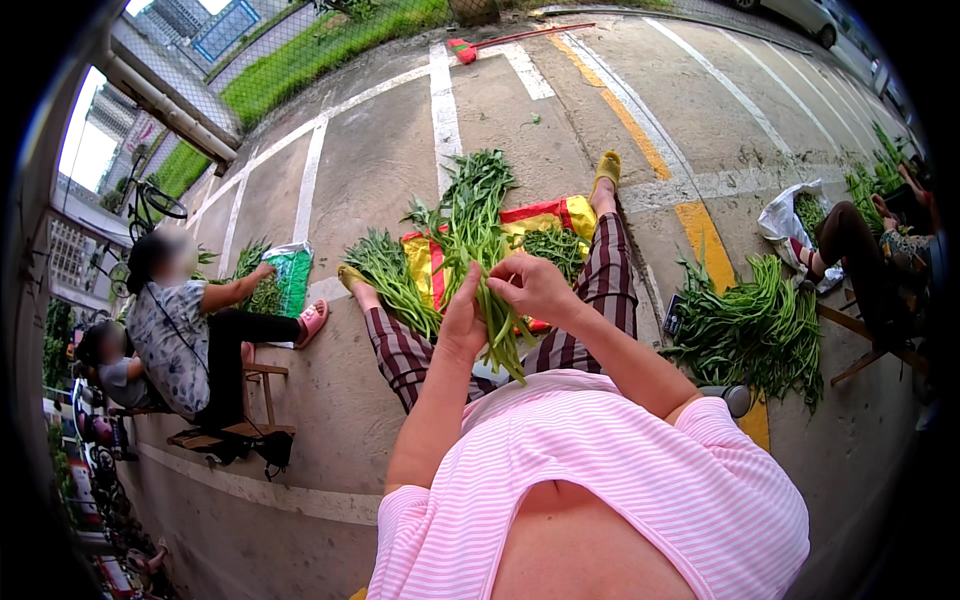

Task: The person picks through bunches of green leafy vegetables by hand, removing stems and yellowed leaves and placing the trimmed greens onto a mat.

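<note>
My left hand (463,321) grips a long bunch of leafy greens (484,241), which look like water spinach. Their leafy ends point away from me and the pale green stems hang towards my lap. At the right side of this bunch, my right hand (538,286) has its thumb and forefinger pinched together on the stems. Below lies a yellow and red woven plastic sack (421,264), spread between my feet. Shorter leafy pieces (555,249) are heaped on its right part. To its left rests another bundle of long-stemmed greens (386,262).
On the ground at right lies a large heap of greens (757,330), with a dark phone-like device (673,315) beside it. A seated person (180,322) at left handles greens over a green sack (292,281). Another person (892,225) sits at far right by a white sack (780,217). A red broom (465,51) lies ahead.
</note>
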Demonstrator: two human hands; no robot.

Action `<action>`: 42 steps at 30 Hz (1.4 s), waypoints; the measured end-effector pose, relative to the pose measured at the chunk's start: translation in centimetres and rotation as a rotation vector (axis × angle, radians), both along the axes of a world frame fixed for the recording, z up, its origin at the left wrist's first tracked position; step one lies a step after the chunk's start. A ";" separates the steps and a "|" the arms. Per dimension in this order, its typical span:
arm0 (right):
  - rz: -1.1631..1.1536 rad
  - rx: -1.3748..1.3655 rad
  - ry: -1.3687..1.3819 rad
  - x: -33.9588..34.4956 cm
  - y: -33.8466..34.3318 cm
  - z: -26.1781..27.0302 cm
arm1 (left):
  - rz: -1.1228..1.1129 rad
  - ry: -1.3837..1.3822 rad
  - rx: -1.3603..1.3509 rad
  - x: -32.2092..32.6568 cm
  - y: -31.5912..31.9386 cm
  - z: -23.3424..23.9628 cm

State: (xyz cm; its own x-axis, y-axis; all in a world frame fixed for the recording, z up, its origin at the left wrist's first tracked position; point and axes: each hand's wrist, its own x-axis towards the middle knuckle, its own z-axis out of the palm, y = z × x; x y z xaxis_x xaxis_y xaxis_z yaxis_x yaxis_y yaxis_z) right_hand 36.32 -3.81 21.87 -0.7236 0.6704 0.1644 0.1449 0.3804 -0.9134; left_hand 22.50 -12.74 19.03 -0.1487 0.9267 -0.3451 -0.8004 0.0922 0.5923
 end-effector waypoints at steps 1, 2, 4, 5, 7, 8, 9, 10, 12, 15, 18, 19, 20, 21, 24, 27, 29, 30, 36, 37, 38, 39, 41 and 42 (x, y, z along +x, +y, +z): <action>-0.008 0.198 -0.031 -0.1 -0.4 -0.1 | 0.015 -0.024 -0.015 0.0 0.1 -0.2; -0.027 0.166 -0.042 -0.2 -0.8 -0.1 | 0.013 0.001 -0.028 -0.3 0.0 -0.7; -0.034 0.214 -0.051 -0.3 -1.1 -0.4 | 0.018 -0.038 -0.012 0.0 -0.1 0.2; -0.038 0.238 -0.055 -0.4 -1.1 -0.5 | 0.021 -0.058 -0.004 0.2 -0.1 0.5; -0.038 -0.046 0.014 -0.6 -1.1 -0.7 | 0.060 -0.028 -0.028 0.1 -0.1 0.6; -0.038 -0.189 0.049 -0.7 -1.1 -0.8 | 0.079 -0.014 -0.039 0.1 -0.1 0.7; -0.035 -0.243 0.054 -0.8 -1.0 -1.1 | 0.076 0.004 -0.026 -0.3 -0.1 0.1; -0.033 -0.297 0.059 -0.8 -0.8 -1.4 | 0.072 0.021 -0.012 -0.8 -0.2 -0.7; -0.028 -0.345 0.080 -0.9 -0.9 -1.7 | 0.103 0.018 -0.025 -0.9 -0.1 -1.2; 0.001 -0.226 0.065 -0.5 -2.0 -1.5 | 0.159 -0.054 -0.101 -0.2 0.2 -0.5; 0.051 0.175 -0.020 0.1 -3.3 -1.1 | 0.128 -0.118 -0.135 -0.5 -0.1 -0.5; 0.072 0.235 -0.035 0.2 -3.5 -1.1 | 0.107 -0.074 -0.155 -1.0 -0.2 -1.2; 0.094 0.295 -0.049 0.3 -3.8 -1.1 | 0.087 -0.031 -0.176 -1.6 -0.3 -2.1; 0.112 0.355 -0.065 0.4 -3.9 -1.1 | 0.062 0.012 -0.196 -1.7 -0.4 -2.3; 0.161 0.468 0.015 0.5 -4.1 -1.8 | 0.073 0.026 -0.258 -2.4 -0.5 -2.8; 0.212 0.404 0.059 0.9 -4.2 -1.1 | 0.119 0.037 -0.260 -3.2 -0.6 -3.5; 0.220 -0.009 0.107 0.9 -4.0 -1.1 | 0.189 0.083 -0.201 -3.7 -0.6 -4.2; 0.198 -0.380 0.137 0.8 -3.7 -1.6 | 0.243 0.105 -0.187 -3.5 -0.3 -3.5; 0.225 -1.076 0.126 1.4 -0.4 -4.2 | 0.107 0.402 -0.014 -1.9 -1.3 2.9; 0.306 -1.109 0.182 1.4 0.0 -4.1 | 0.081 0.440 0.018 -1.5 -1.4 3.4; 0.387 -1.140 0.239 1.3 0.2 -4.1 | 0.043 0.451 0.043 -1.4 -1.5 3.6; 0.465 -1.169 0.299 1.2 0.5 -4.0 | -0.018 0.502 0.068 -1.0 -1.5 4.3; 0.494 -1.173 0.449 0.5 1.2 -3.6 | -0.143 0.602 0.120 -0.3 -1.6 5.7; 0.497 -1.180 0.516 0.2 1.5 -3.2 | -0.143 0.622 0.105 -0.3 -1.6 5.6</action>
